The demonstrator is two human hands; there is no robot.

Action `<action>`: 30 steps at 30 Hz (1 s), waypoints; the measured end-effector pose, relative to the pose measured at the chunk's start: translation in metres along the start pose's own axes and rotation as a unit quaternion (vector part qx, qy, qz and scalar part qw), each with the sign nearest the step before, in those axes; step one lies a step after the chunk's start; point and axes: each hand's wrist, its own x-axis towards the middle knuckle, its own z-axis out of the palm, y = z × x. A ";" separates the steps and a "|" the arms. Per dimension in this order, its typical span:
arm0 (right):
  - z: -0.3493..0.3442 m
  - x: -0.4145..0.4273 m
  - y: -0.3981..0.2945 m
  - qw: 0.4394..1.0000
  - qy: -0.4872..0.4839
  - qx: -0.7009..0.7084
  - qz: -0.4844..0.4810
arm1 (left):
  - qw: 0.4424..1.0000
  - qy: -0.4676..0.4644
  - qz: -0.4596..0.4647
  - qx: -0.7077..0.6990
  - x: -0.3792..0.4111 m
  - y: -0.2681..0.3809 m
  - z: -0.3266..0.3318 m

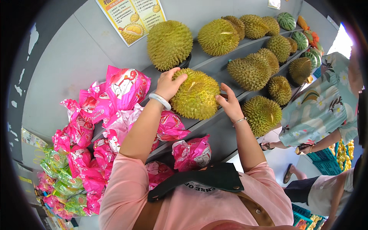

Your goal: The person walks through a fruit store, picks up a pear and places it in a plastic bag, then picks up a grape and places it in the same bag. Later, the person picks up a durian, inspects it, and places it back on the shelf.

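Between my hands is a spiky yellow-green durian (196, 97), its stem end turned upward. My left hand (169, 84), with a pale bangle on the wrist, rests on its upper left side, thumb and fingers spread over the spines. At its right side my right hand (228, 100) touches or nearly touches the rind with curved fingertips, some of them hidden behind the fruit. A larger durian (170, 43) stands just above, in a dark round holder. Another durian (261, 116) lies to the right, past my right wrist.
Pink-wrapped pomelos (126, 86) crowd the left shelves. More durians (218, 37) and striped watermelons (286, 21) line the tiers at upper right. A printed poster (132, 20) hangs on the panel. Two people stand at the right, near teal crates (325, 162) of yellow fruit.
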 end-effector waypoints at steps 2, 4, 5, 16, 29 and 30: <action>0.001 0.000 -0.003 1.000 0.002 0.003 0.018 | 1.000 -0.005 0.001 0.019 -0.001 -0.006 -0.003; 0.000 0.003 -0.005 1.000 0.007 -0.014 0.018 | 0.999 -0.033 -0.007 -0.025 0.002 -0.018 -0.007; 0.000 0.003 -0.005 1.000 0.010 -0.021 0.018 | 0.998 -0.047 -0.010 -0.046 0.005 -0.023 -0.009; 0.052 -0.052 -0.088 0.911 0.113 -0.317 -0.238 | 0.998 -0.013 -0.021 0.060 -0.019 0.004 -0.019; 0.057 -0.048 -0.095 0.895 0.079 -0.355 -0.259 | 0.993 0.070 0.040 0.088 -0.044 0.002 -0.016; 0.057 -0.048 -0.095 0.895 0.082 -0.358 -0.255 | 0.993 0.072 0.036 0.081 -0.045 0.002 -0.014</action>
